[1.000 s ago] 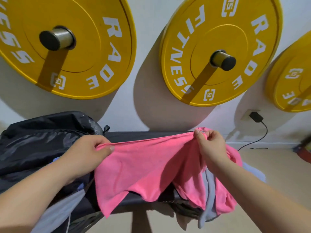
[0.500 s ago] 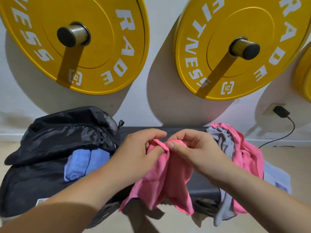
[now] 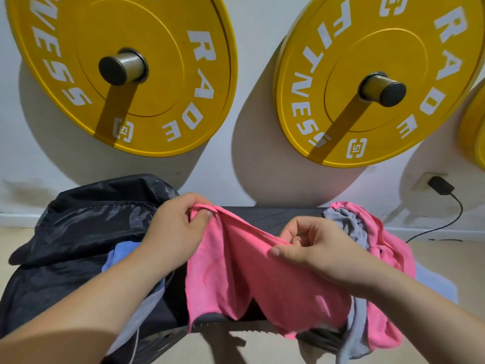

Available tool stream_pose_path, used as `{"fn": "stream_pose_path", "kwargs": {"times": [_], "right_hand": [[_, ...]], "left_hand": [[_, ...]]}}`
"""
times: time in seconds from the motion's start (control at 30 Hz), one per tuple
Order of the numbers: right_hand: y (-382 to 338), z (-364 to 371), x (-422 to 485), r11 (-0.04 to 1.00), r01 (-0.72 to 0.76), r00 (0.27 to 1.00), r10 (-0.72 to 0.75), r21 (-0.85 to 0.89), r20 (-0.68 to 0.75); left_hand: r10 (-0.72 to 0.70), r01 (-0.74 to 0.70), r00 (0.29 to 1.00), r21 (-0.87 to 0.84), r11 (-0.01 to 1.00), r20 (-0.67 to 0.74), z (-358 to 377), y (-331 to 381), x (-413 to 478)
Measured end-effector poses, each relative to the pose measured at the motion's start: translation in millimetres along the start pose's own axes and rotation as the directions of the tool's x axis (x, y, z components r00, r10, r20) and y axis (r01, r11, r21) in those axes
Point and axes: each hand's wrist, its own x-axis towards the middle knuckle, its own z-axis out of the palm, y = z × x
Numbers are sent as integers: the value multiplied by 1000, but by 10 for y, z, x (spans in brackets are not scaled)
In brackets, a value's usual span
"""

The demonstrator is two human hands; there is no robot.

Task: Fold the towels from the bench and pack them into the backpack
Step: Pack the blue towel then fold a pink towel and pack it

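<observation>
Above the bench (image 3: 275,216), two yellow plates (image 3: 168,106) hung on the wall, and a charger (image 3: 441,185) was plugged in beyond the bench's right end. The backpack (image 3: 78,232) lay open at the bench's left end. A blue towel (image 3: 119,254) showed in its mouth, partly hidden by the left forearm. At the bench's right end a grey towel (image 3: 350,224) and a second pink towel (image 3: 391,248) lay heaped and trailed over the front edge. A pale cloth (image 3: 433,282) past them was perhaps another towel, though the view was too poor to be sure.

The pink towel (image 3: 236,274) was held over the bench's middle. The left hand (image 3: 173,227) pinched its top edge near the backpack end, thumb against fingers. The right hand (image 3: 317,248) pinched the same edge nearer the right end. That held edge, the towel's longest visible line, ran along the bench's length and sloped down from the left hand to the right hand. The rest of the towel hung over the bench's front edge and covered much of the seat.
</observation>
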Motion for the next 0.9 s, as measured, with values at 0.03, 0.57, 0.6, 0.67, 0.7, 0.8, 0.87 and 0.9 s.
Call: {"fn": "stream_pose_path", "kwargs": {"times": [0.03,0.57,0.6,0.67,0.7,0.8,0.87,0.9], "right_hand": [[37,-6,8,997,-52,999,53,-60,12],[-30,157,-3,986,22,977,13,164,-211],[-52,199,-9,986,34,980,-1,162,-198],[-88,267,-17,989,41,987,-19,141,-157],[-94,286,-17,992,32,990,-15,120,-139],[-82,290,-7,999,-13,990,20,52,-137],[-78,271,14,997,-42,985,51,57,-167],[-74,255,23,995,-60,979,75,83,-189]], "left_hand": [[-3,4,1000,15,1000,-10,-7,-11,2],[-331,390,919,-373,842,214,298,370,-319],[-321,404,911,-405,820,259,347,415,-355],[-307,441,887,-432,787,345,409,464,-395],[-299,460,872,-440,771,387,426,481,-403],[-318,465,875,-447,764,366,455,502,-397],[-368,476,878,-476,740,305,456,475,-371],[-388,477,879,-489,730,278,451,461,-355]]}}
